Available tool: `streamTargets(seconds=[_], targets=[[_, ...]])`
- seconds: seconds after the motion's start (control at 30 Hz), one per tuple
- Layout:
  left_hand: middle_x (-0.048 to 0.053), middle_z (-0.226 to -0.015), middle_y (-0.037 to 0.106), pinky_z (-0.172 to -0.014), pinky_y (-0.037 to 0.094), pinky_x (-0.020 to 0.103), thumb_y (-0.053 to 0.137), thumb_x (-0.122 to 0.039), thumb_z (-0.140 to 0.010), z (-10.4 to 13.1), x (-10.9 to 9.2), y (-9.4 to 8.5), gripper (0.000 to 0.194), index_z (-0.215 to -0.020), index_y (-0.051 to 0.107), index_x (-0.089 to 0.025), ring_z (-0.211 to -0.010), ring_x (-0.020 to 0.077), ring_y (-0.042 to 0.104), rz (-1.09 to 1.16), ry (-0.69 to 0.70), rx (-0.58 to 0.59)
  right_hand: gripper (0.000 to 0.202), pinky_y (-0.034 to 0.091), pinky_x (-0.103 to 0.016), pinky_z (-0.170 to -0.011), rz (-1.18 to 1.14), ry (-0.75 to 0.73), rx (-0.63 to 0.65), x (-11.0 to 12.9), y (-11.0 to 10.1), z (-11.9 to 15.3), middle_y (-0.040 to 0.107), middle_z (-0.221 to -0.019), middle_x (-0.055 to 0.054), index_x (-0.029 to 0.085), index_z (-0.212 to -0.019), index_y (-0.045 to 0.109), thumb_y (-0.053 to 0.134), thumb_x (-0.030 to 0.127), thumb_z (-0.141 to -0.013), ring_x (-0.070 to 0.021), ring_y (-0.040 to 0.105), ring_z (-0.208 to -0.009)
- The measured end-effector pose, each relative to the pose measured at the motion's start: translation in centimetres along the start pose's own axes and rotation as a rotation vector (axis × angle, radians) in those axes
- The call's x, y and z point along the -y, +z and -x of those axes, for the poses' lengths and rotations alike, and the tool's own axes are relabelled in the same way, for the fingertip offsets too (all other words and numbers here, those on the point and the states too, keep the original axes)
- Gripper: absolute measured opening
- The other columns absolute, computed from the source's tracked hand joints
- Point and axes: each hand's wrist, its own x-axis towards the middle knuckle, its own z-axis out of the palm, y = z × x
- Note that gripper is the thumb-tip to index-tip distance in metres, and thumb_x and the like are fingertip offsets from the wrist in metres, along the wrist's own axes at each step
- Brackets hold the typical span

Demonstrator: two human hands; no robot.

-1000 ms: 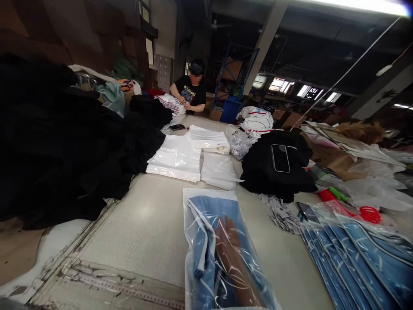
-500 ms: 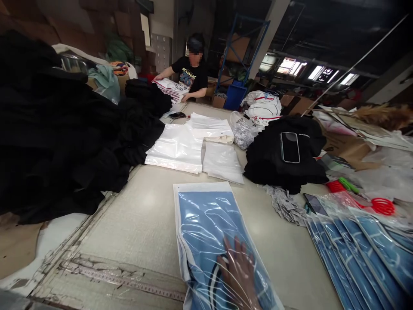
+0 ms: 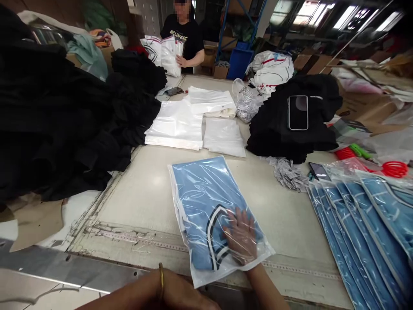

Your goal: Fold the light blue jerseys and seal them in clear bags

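Note:
A folded blue garment (image 3: pixel 196 185) with a black-and-white curved stripe lies in a clear plastic bag (image 3: pixel 206 277) on the table. My right hand (image 3: pixel 240 239) reaches in through the bag's near end; its fingers are spread flat on the garment under the film. At the bottom edge, below the bag, is my left hand (image 3: pixel 189 295), with a gold-coloured bracelet at the wrist; its fingers are cut off or hidden. Several bagged blue garments (image 3: pixel 358 228) overlap in a row at the right.
White plastic bags (image 3: pixel 177 125) lie beyond the garment. Black cloth (image 3: pixel 64 116) is heaped at left; another black pile (image 3: pixel 274 129) at right bears a phone (image 3: pixel 298 113). Grey tags (image 3: pixel 288 174) lie beside it. Across the table (image 3: pixel 145 189), a person (image 3: pixel 190 36) holds white garments.
The view has tilted down. The bag's near end and the garment's whole stripe now show. My left hand has come into view at the bottom. The other person's white bundle has been raised more upright.

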Motion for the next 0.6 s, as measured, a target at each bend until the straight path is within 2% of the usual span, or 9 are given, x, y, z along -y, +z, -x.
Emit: streamTargets(seconds=[0.07, 0.1, 0.13, 0.2, 0.27, 0.33, 0.4, 0.5, 0.6], targets=[[-0.003, -0.116, 0.062, -0.104, 0.032, 0.029, 0.056, -0.053, -0.073, 2.7, -3.4, -1.9, 0.048, -0.109, 0.065, -0.023, -0.121, 0.0216, 0.046, 0.011, -0.007, 0.376, 0.05, 0.01, -0.055, -0.109, 0.008, 0.037, 0.013, -0.1, 0.1, 0.4, 0.036, -0.142, -0.011, 0.021, -0.131, 0.046, 0.046, 0.037, -0.084, -0.0344, 0.021, -0.134], [-0.001, -0.118, 0.061, -0.102, 0.036, 0.031, 0.051, -0.057, -0.076, 3.7, -5.0, -3.0, 0.053, -0.114, 0.062, -0.022, -0.116, 0.0228, 0.051, 0.016, -0.037, 0.41, 0.051, 0.012, -0.057, -0.108, 0.004, 0.021, 0.028, 0.4, 0.0, 0.3, 0.034, -0.142, -0.013, 0.018, -0.132, 0.045, 0.045, 0.036, -0.085, -0.0352, 0.02, -0.134], [0.002, -0.113, 0.064, -0.095, 0.043, 0.036, 0.038, -0.06, -0.081, 4.3, -6.4, -4.2, 0.056, -0.113, 0.063, -0.021, -0.106, 0.0243, 0.058, 0.015, -0.049, 0.331, 0.051, 0.013, -0.058, -0.107, -0.006, -0.025, 0.045, 1.3, -0.1, 0.1, 0.031, -0.144, -0.013, 0.018, -0.133, 0.042, 0.043, 0.036, -0.086, -0.0352, 0.017, -0.135], [0.006, -0.112, 0.065, -0.085, 0.048, 0.039, 0.013, -0.057, -0.088, 3.9, -7.9, -6.6, 0.066, -0.115, 0.061, -0.021, -0.102, 0.0232, 0.06, -0.138, 0.017, -0.084, 0.052, 0.011, -0.058, -0.107, -0.043, -0.175, 0.076, 4.2, -0.4, -0.3, 0.026, -0.147, -0.009, 0.022, -0.136, 0.038, 0.042, 0.038, -0.087, -0.0333, 0.014, -0.136], [0.005, -0.13, 0.052, -0.098, 0.038, 0.041, 0.009, -0.051, -0.092, 1.4, -7.3, -9.0, 0.061, -0.128, 0.048, -0.023, -0.121, 0.022, 0.045, -0.468, 0.114, -0.544, 0.052, 0.006, -0.057, -0.107, -0.099, -0.352, 0.127, 7.6, -0.5, -0.5, 0.023, -0.148, -0.006, 0.027, -0.137, 0.034, 0.042, 0.04, -0.087, -0.0309, 0.012, -0.136], [0.005, -0.145, 0.031, -0.107, 0.019, 0.05, 0.022, -0.055, -0.09, -2.0, -5.2, -11.1, 0.057, -0.138, 0.033, -0.025, -0.135, 0.0268, 0.021, -0.846, 0.1, -0.788, 0.053, 0.003, -0.057, -0.107, -0.148, -0.449, 0.191, 10.3, -0.5, -0.2, 0.025, -0.147, -0.006, 0.026, -0.137, 0.035, 0.045, 0.039, -0.086, -0.0311, 0.014, -0.136], [0.007, -0.15, 0.018, -0.107, 0.009, 0.054, 0.032, -0.057, -0.086, -5.0, -2.7, -12.7, 0.061, -0.139, 0.029, -0.027, -0.137, 0.0308, 0.009, -1.096, 0.025, -0.828, 0.054, 0.003, -0.056, -0.108, -0.187, -0.488, 0.254, 11.0, -0.4, 0.8, 0.028, -0.146, -0.008, 0.024, -0.135, 0.038, 0.049, 0.038, -0.085, -0.0316, 0.017, -0.135], [0.008, -0.151, 0.013, -0.107, 0.007, 0.055, 0.034, -0.059, -0.085, -7.2, -0.5, -13.5, 0.063, -0.14, 0.027, -0.028, -0.137, 0.0328, 0.006, -1.241, -0.045, -0.857, 0.048, 0.009, -0.055, -0.109, -0.259, -0.502, 0.319, 7.2, -0.8, 4.3, 0.031, -0.145, -0.004, 0.03, -0.13, 0.044, 0.051, 0.035, -0.083, -0.0292, 0.021, -0.134], [0.01, -0.15, 0.013, -0.106, 0.007, 0.057, 0.029, -0.059, -0.086, -7.3, -0.2, -11.4, 0.064, -0.141, 0.024, -0.026, -0.137, 0.0347, 0.006, -1.244, -0.014, -0.86, 0.037, 0.022, -0.054, -0.106, -0.405, -0.164, 0.219, 0.5, -1.9, 9.0, 0.05, -0.132, -0.004, 0.03, -0.117, 0.057, 0.05, 0.033, -0.082, -0.0278, 0.037, -0.127]])
